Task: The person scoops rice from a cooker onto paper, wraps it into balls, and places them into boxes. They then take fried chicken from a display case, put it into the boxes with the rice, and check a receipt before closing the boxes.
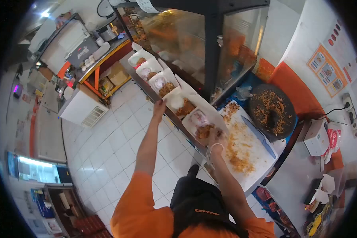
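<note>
A row of open white paper boxes (174,99) lines the narrow ledge in front of a glass display case. Several contain a pale wrapped bundle (198,118) and a brown, crumb-coated piece of fried chicken (204,130). My right hand (215,139), seemingly in a thin clear glove gathered at the wrist, reaches into the nearest box. Its fingers are closed at the fried chicken, partly hidden by the hand. Farther up the row, my left hand (159,108) pinches the near edge of a middle box.
Right of the boxes is a white cutting board (242,150) scattered with crumbs, with a blue-handled knife (265,143) on it. Behind it sits a dark stone mortar (271,113) holding brown crumbs. The glass case (174,43) rises behind the boxes. A white tiled floor (119,135) lies left.
</note>
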A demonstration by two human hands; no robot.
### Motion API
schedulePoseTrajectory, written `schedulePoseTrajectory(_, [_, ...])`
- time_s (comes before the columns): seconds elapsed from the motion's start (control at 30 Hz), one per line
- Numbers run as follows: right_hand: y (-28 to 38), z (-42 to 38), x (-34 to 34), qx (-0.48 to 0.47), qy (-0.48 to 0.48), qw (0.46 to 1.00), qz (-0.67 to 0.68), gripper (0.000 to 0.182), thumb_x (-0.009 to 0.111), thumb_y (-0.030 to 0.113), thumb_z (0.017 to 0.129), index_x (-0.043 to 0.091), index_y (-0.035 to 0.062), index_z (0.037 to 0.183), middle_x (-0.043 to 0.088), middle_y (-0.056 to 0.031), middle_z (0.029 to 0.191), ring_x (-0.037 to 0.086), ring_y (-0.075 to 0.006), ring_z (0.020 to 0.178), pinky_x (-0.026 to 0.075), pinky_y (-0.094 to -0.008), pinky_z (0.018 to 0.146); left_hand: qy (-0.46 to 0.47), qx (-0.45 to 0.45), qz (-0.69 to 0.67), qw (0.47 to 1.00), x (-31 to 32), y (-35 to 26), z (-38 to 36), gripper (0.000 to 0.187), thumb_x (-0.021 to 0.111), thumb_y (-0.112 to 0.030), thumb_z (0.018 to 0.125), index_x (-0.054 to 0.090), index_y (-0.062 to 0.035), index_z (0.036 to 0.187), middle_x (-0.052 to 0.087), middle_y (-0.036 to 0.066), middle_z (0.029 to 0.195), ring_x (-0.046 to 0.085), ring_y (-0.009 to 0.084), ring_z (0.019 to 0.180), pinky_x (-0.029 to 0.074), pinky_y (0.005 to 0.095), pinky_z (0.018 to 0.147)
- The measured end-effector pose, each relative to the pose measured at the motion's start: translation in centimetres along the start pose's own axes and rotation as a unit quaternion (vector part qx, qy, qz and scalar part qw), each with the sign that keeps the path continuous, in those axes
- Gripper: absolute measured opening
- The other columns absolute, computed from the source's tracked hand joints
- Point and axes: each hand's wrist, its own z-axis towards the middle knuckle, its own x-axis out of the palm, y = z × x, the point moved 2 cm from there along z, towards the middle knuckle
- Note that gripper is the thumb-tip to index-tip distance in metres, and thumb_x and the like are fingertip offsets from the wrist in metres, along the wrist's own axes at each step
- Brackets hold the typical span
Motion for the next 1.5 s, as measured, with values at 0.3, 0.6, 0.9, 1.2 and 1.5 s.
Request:
schedulePoseTrajectory(0.3, [-3.0, -0.1, -1.7, 0.093, -0.044, 0.974, 0.202, 0.032, 0.05, 0.02, 0.102, 0.06, -0.0006, 0.123, 0.066, -0.0106, 0.117, 0.062, -0.0239, 0.104, 0.051, -0.0345, 0.089, 0.112, 0.129, 0.251, 0.953, 1.6, -0.7, 2.6, 0.057, 0.062, -0.028, 0.078, 0.06, 0.0017, 0.126, 0.066, 0.028, 0.113, 0.061, 0.0441, 0.11, 0.047, 0.0474, 0.096])
schedulePoseTrajectory(0.6, [-11.2, -4.7, -15.1, 0.131, -0.113, 0.95, 0.258, 0.039, 0.043, 0.023, 0.105, 0.056, -0.0047, 0.129, 0.063, -0.0087, 0.127, 0.058, -0.0211, 0.118, 0.048, -0.0337, 0.101, 0.228, 0.285, 0.328, 0.871, 4.1, -2.5, 3.9, 0.046, 0.05, -0.041, 0.102, 0.065, -0.0019, 0.121, 0.068, 0.024, 0.108, 0.064, 0.0417, 0.103, 0.049, 0.0479, 0.089])
schedulePoseTrajectory(0.9, [-20.6, -9.2, -47.1, 0.137, -0.3, 0.943, 0.049, 0.027, 0.061, 0.013, 0.091, 0.067, 0.0084, 0.117, 0.071, -0.0076, 0.107, 0.068, -0.0236, 0.093, 0.055, -0.0352, 0.089, 0.164, 0.208, 0.382, 0.885, -0.3, -5.6, -4.4, 0.051, 0.05, -0.037, 0.103, 0.061, 0.0108, 0.117, 0.063, 0.033, 0.114, 0.057, 0.0444, 0.113, 0.042, 0.0477, 0.099])
schedulePoseTrajectory(1.2, [-38.0, 6.7, -67.9, -0.039, -0.164, 0.802, -0.573, 0.033, 0.057, 0.031, 0.097, 0.071, 0.0074, 0.116, 0.071, -0.002, 0.107, 0.066, -0.0163, 0.098, 0.05, -0.0292, 0.091, 0.165, 0.167, 0.382, 0.894, 7.0, -15.2, -22.9, 0.046, 0.053, -0.034, 0.103, 0.064, 0.008, 0.118, 0.066, 0.025, 0.104, 0.061, 0.0324, 0.095, 0.047, 0.0409, 0.088])
schedulePoseTrajectory(1.5, [-35.2, 6.9, -72.1, 0.164, -0.253, 0.926, -0.228, 0.052, 0.048, 0.05, 0.099, 0.071, 0.006, 0.116, 0.071, -0.0172, 0.112, 0.067, -0.0277, 0.105, 0.05, -0.0367, 0.091, 0.448, 0.221, 0.221, 0.838, 41.4, -18.2, -47.9, 0.032, 0.056, -0.025, 0.098, 0.069, 0.002, 0.11, 0.072, 0.021, 0.092, 0.071, 0.0301, 0.086, 0.053, 0.0388, 0.077])
